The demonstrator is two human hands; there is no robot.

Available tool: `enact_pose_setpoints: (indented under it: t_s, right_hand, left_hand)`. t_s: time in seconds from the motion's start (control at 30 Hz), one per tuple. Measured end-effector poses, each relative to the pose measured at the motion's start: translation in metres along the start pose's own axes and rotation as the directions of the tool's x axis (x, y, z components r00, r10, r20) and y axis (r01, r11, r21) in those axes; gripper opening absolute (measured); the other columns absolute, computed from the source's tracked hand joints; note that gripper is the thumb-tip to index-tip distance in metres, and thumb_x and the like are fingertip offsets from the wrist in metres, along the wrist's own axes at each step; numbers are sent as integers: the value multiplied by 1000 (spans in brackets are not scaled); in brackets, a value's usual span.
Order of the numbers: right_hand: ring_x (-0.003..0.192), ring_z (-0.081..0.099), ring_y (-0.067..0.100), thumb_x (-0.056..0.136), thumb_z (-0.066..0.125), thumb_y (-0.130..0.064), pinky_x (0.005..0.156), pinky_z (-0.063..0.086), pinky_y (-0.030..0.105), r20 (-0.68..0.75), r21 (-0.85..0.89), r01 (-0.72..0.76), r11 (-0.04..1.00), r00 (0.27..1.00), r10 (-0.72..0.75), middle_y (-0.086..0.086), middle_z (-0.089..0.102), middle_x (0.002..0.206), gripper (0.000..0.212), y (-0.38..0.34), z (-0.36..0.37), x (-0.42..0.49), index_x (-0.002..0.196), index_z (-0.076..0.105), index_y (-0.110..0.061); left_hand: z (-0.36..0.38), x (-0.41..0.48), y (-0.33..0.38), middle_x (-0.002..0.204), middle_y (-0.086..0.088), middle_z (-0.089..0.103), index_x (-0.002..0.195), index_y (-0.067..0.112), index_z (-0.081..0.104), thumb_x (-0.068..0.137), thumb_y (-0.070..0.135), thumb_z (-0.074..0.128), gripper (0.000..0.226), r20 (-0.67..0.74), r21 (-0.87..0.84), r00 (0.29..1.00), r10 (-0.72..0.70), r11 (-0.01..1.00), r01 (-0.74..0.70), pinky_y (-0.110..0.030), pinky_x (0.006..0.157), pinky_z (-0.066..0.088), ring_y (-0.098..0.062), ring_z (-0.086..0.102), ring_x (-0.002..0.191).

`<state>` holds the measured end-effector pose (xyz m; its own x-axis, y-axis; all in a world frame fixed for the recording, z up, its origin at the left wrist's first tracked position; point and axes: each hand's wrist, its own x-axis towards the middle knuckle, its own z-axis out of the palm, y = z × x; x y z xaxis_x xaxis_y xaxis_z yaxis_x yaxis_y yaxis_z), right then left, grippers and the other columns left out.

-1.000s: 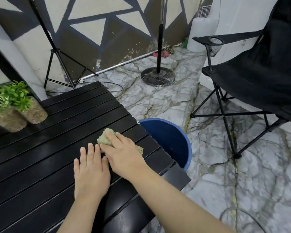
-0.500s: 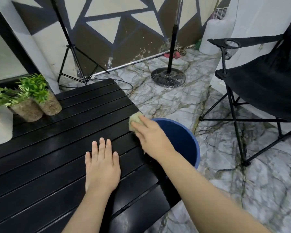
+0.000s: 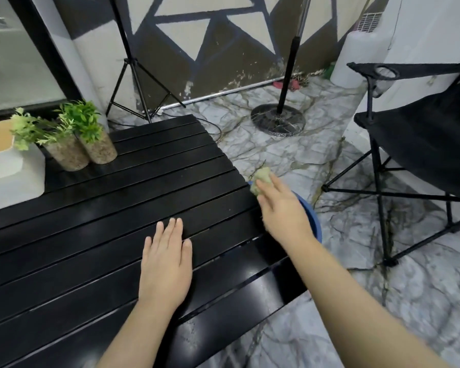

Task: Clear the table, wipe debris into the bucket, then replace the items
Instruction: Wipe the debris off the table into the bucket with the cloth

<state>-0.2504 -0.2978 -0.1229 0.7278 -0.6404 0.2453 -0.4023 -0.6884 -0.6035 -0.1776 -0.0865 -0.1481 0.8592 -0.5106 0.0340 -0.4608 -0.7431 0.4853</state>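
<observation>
My right hand [image 3: 282, 208] grips a crumpled pale green cloth [image 3: 260, 179] just past the right edge of the black slatted table [image 3: 144, 187], above the blue bucket [image 3: 315, 221]. My hand and arm cover most of the bucket, leaving only a strip of its rim showing. My left hand [image 3: 166, 258] lies flat on the table slats with fingers together, holding nothing. Two small potted plants [image 3: 83, 139] and a white box [image 3: 11, 171] stand at the table's far left.
A black folding chair [image 3: 422, 144] stands on the marble floor to the right. A round-based stand [image 3: 278, 119] and a tripod [image 3: 133, 75] stand by the patterned wall. A cable runs along the floor behind the table.
My right hand swept the cloth rightward across the table and off its edge over the bucket. My left hand stayed flat on the slats. The view shifted to the left.
</observation>
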Motion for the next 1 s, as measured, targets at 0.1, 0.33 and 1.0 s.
enact_pose_setpoints:
  t_s: [0.1, 0.33, 1.0]
  right_hand:
    - [129, 42, 35, 86, 56, -16, 106, 33, 46, 145, -70, 359, 931, 927, -346, 14, 44, 143, 37, -46, 31, -68, 123, 57, -14]
    - [126, 43, 39, 83, 55, -15, 104, 35, 53, 289, -253, 332, 909, 922, -256, 14, 46, 141, 42, -21, 34, -62, 124, 57, -19]
    - [133, 36, 28, 95, 46, -15, 110, 21, 23, 13, -192, -127, 973, 991, 132, 11, 35, 149, 36, 11, -29, -67, 131, 51, -11]
  left_hand:
    - [-2, -39, -11, 155, 1, 18, 144, 18, 23, 90, 39, 13, 59, -20, 102, 1000, -4, 995, 6, -37, 116, 3, -17, 6, 144]
    - [3, -46, -14, 156, 2, 7, 145, 20, 13, 89, 40, 10, 61, -22, 187, 1000, 12, 982, -8, -36, 115, -3, -16, -3, 144]
    - [-30, -56, -33, 156, -1, 16, 144, 17, 21, 97, 28, 28, 49, 60, -122, 998, -15, 992, 22, -31, 115, -1, -15, 4, 144]
